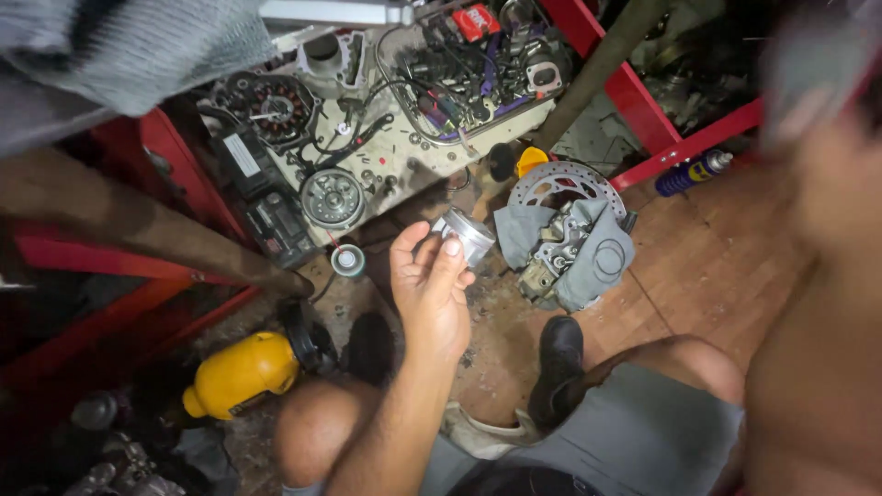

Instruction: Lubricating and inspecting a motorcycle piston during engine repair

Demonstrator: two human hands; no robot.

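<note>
The left hand (428, 287) is raised over the floor (707, 266), its fingers (447, 260) and thumb closed around a small silver piston (467, 234), which sits at the fingertips, tilted up and to the right. The right hand is out of view, so its state cannot be told. Just right of the piston, on the floor, lies a grey cloth (588, 253) wrapped round a metal engine part, with a brake disc (559, 182) behind it. Left of the hand is a small round tin (348, 261), and further down a yellow power tool (243, 372). Above, a board (404, 152) carries a stator (271, 107), a round clutch part (333, 197) and loose bolts. A black shoe (558, 366) rests below the cloth.
</note>
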